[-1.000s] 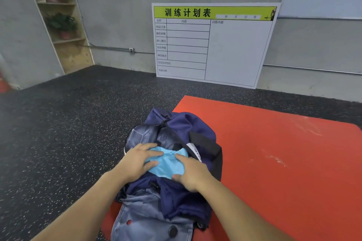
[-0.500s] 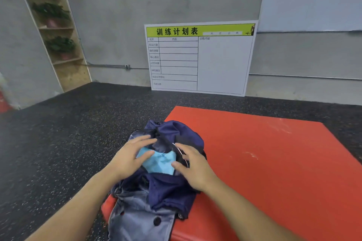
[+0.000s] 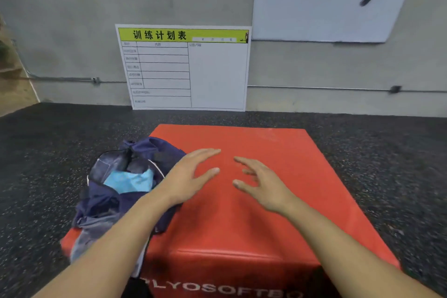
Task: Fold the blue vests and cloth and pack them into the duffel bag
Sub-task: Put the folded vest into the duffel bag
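Observation:
A navy and grey duffel bag (image 3: 113,203) lies open on the left part of a red soft box (image 3: 278,201). Light blue folded cloth (image 3: 129,180) shows inside the bag's opening. My left hand (image 3: 191,174) hovers over the red box just right of the bag, fingers straight, holding nothing. My right hand (image 3: 258,181) floats beside it over the box's middle, fingers loosely spread and empty. Neither hand touches the bag or the cloth.
The red box stands on a dark speckled rubber floor (image 3: 48,152). A white schedule board (image 3: 183,68) with a yellow-green header leans on the concrete wall behind. A whiteboard (image 3: 326,0) hangs upper right. A wooden shelf edge (image 3: 14,80) is at far left.
Both hands have lifted off the blue cloth in the bag and moved right, over the red box. The view has shifted right and up.

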The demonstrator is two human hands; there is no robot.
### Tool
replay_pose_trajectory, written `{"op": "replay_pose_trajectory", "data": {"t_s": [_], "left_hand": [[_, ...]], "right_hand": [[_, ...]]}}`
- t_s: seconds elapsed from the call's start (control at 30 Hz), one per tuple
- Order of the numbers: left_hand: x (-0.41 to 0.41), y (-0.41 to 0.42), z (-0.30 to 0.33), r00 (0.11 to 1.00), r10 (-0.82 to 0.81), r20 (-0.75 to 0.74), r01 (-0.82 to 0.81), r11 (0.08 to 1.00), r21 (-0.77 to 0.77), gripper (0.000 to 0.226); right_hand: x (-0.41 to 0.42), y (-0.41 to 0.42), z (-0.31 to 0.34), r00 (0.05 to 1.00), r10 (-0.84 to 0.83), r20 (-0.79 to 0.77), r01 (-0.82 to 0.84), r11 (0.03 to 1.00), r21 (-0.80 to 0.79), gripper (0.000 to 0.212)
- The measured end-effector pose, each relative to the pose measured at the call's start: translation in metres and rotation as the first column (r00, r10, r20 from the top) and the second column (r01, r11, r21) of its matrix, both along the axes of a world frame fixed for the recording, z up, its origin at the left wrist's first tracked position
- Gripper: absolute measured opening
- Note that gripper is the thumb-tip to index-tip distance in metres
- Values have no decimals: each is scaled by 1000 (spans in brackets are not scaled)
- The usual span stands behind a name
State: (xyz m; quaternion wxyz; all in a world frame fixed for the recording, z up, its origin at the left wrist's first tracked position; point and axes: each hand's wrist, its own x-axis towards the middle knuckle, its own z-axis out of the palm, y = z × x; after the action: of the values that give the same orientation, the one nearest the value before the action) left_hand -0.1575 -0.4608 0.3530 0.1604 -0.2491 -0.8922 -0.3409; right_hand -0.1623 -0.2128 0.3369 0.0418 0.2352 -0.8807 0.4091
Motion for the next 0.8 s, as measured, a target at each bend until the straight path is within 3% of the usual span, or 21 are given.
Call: {"op": "replay_pose_trajectory", "data": {"t_s": [0.3, 0.53, 0.8], "left_hand": [[26, 166, -23, 959, -278, 59, 279, 960, -19, 50], [67, 278, -62, 883, -454, 116, 459, 888, -23, 50], [129, 368, -132, 802, -547, 240, 571, 820, -39, 54]], "right_hand": [[98, 180, -27, 951, -308, 38, 310, 948, -71, 61], [186, 286, -71, 864, -474, 171, 493, 864, -97, 60], [270, 353, -177, 767, -593, 244, 594, 801, 79, 60]]}}
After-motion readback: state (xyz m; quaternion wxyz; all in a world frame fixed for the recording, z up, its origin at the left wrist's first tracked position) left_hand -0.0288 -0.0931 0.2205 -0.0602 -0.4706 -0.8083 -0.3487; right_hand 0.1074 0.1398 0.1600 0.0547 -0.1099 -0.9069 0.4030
